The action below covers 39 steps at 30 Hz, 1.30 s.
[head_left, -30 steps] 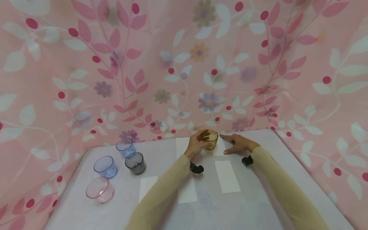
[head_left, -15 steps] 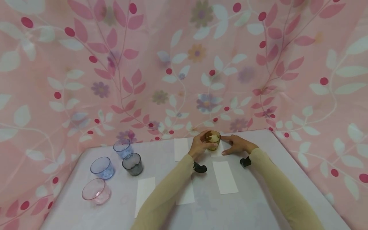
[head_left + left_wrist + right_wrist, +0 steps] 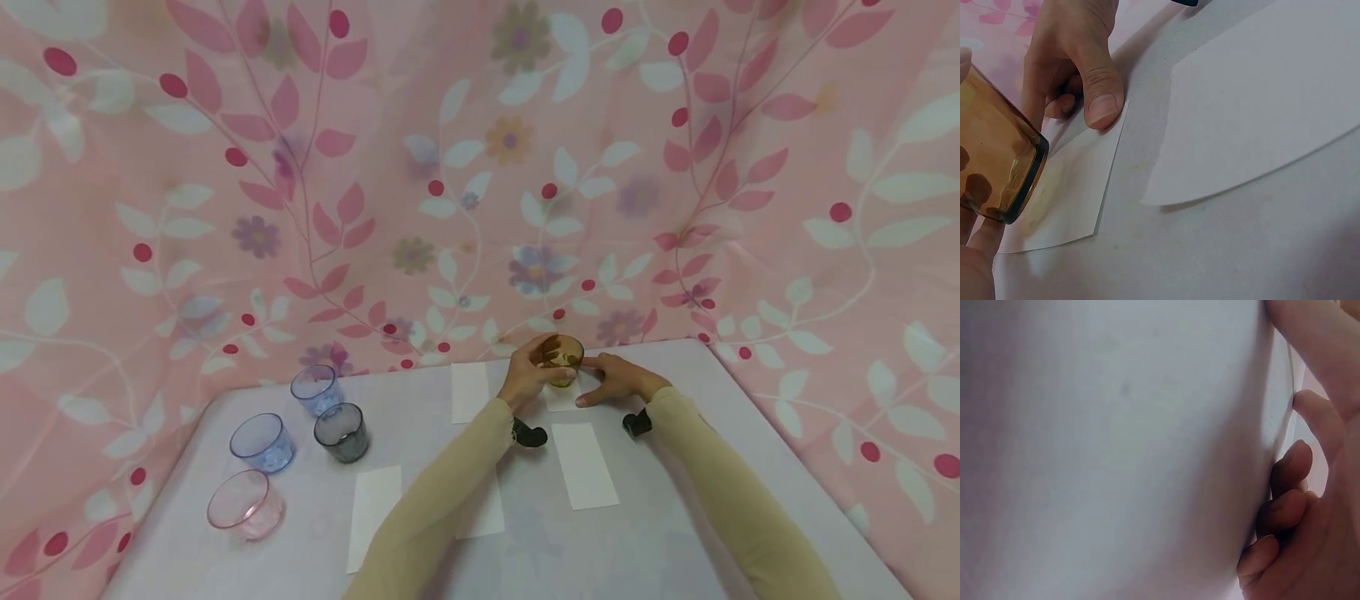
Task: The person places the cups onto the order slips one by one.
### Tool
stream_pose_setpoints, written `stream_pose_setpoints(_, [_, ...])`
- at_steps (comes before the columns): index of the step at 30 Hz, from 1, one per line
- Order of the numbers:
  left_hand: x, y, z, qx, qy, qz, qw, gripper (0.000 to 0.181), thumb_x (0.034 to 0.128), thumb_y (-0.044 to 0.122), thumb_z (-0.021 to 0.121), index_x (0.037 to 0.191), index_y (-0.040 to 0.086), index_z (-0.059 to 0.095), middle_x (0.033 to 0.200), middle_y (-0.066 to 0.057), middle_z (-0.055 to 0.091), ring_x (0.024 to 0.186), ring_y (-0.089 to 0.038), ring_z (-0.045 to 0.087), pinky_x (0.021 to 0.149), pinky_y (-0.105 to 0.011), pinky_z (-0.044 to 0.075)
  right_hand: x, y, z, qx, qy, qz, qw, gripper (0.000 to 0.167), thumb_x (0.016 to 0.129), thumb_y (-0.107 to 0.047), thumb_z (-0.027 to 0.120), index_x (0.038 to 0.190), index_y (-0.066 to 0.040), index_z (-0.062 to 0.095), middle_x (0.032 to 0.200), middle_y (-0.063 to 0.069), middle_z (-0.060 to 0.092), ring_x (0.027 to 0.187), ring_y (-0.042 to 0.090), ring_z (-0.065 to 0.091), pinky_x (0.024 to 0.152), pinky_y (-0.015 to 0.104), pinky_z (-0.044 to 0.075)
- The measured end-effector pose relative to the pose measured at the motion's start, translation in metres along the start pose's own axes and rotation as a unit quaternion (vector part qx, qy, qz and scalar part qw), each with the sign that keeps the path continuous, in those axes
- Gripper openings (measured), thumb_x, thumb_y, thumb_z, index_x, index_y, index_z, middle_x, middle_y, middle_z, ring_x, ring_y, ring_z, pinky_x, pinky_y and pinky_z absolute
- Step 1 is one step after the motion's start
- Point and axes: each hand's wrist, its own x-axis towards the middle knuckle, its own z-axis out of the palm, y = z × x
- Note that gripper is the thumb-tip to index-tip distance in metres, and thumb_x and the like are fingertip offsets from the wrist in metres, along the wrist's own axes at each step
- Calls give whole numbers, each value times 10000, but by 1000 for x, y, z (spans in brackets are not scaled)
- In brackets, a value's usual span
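Note:
An amber glass cup (image 3: 564, 363) is gripped by my left hand (image 3: 527, 373), with fingers behind it and thumb in front. In the left wrist view the cup (image 3: 999, 153) tilts, its base just above a white paper rectangle (image 3: 1082, 197). Close to the cup's right side is my right hand (image 3: 622, 379). Its thumb tip touches the edge of that paper, and its index finger points toward the cup. The right wrist view shows this hand (image 3: 1329, 481) low against the white surface, the remaining fingers bent.
At the left of the white table (image 3: 660, 533) stand two blue glass cups (image 3: 315, 392) (image 3: 264, 442), a grey one (image 3: 342, 432) and a pink one (image 3: 246, 504). Several more white paper rectangles (image 3: 585, 467) lie flat around the left forearm. A flowered pink cloth (image 3: 480, 167) hangs behind.
My left hand has carried the amber cup rightward, closer to the right hand. The right hand has stayed nearly in place. The head view has shifted slightly.

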Motion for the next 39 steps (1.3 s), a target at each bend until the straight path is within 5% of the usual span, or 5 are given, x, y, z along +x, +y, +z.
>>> stream_pose_setpoints(8, [-4,-7,0,118,-34,-231,9997,780,863,64,885,1558,124,536,1529,-67,615,1447,-321,545,1238,-483,419,-1,-3,3,-41,-95,140,9998,954,845,-457,897,1600,-72,460,1452,281,540,1325,436,533,1133,656,448])
stream_pose_setpoints(39, [6,-9,2,188,-128,-248,9994,777,861,54,883,1555,114,539,1473,-91,644,1409,-336,574,1203,-452,460,0,-2,-2,25,-50,270,9996,977,838,-476,899,1613,-95,443,1498,311,494,1395,487,482,1168,689,400])
